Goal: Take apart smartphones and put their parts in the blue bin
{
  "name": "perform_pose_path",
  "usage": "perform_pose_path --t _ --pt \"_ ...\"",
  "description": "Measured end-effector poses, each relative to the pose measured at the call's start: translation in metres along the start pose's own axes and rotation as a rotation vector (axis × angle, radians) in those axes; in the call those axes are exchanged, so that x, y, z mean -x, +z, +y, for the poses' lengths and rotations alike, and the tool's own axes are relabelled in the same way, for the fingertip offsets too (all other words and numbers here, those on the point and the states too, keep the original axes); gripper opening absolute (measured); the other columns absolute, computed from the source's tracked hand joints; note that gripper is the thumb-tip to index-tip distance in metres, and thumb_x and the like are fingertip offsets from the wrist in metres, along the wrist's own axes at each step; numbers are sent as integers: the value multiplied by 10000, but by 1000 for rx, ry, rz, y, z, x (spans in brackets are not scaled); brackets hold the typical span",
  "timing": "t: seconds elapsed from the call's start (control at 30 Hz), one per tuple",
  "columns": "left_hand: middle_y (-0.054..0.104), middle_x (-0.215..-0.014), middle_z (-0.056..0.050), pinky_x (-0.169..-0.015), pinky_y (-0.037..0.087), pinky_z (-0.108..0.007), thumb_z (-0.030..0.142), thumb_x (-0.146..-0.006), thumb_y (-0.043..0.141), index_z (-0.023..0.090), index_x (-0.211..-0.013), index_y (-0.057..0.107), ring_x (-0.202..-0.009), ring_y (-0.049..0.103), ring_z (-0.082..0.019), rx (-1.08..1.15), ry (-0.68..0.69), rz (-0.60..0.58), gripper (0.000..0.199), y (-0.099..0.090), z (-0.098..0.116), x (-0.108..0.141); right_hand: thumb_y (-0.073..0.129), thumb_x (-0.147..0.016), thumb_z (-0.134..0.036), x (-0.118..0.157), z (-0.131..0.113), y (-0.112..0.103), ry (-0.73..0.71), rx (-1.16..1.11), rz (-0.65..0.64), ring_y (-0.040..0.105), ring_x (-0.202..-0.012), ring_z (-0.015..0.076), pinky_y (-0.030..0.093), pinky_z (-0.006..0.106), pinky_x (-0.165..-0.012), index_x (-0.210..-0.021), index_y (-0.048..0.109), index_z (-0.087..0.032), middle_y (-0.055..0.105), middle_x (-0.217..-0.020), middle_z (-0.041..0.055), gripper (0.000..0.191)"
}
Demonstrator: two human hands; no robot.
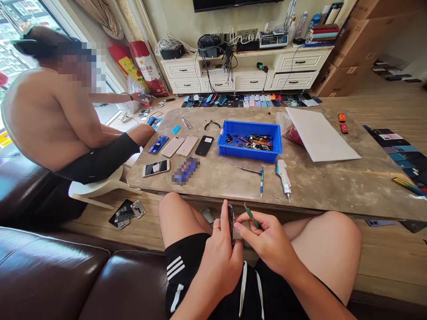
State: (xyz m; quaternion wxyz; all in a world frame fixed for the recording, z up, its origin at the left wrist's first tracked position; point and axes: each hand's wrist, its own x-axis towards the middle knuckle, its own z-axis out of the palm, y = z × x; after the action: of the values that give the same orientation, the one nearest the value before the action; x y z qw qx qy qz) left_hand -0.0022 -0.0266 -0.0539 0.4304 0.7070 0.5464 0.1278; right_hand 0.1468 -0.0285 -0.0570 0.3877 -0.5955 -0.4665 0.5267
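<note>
Black sports shorts (190,273) with white stripes, and a gold ring (216,227)

The shorts are a plain, loose-cut black fabric, with three parallel white stripes (175,269) running slantwise across the left leg and a short white curved mark (176,298) just below them. Two narrow white strips (244,284) run down the front of the shorts, either drawstrings or trim; the view does not settle which. The ring is a thin, plain band on one finger of the left hand (220,262). The right hand (267,242) shows no jewellery, and the forearms and the legs below the hem of the shorts are bare.
</note>
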Motion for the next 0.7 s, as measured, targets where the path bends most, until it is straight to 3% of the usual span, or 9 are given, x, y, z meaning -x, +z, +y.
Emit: perform_pose_path --t 0.27,0.47,0.57,0.7 --pt "279 -1631 -115 -1174 311 -410 130 -918 381 225 -1610 -3 -1480 311 -205 181 56 -8 797 5 3 -1 634 -860 -415 3 -7 -1 -17 -56 51 264 -527 90 225 255 -505 -785 710 -152 312 -558 -73 285" --pt "328 -1576 -209 -1048 445 -427 156 -916 382 172 -1612 14 -1380 457 -303 2 26 43 788 5 6 -3 653 -861 -374 5 -5 -3 5 -11 55 225 -522 85 203 253 -510 -883 697 -168 251 -579 -93 213" --pt "445 -1455 -235 -945 510 -386 165 -926 387 178 -1611 -5 -1194 620 -280 -98 0 78 790 6 4 -4 664 -848 -331 3 -4 -2 29 25 72 188 -516 83 178 255 -514 -892 687 -178 184 -570 -104 161" --pt "520 -1335 -234 -858 548 -373 179 -943 347 138 -1605 6 -1067 670 -264 -229 104 156 746 5 -9 0 652 -811 -287 8 -13 6 50 -8 106 263 -520 77 199 234 -487 -825 668 -165 334 -566 -89 124"
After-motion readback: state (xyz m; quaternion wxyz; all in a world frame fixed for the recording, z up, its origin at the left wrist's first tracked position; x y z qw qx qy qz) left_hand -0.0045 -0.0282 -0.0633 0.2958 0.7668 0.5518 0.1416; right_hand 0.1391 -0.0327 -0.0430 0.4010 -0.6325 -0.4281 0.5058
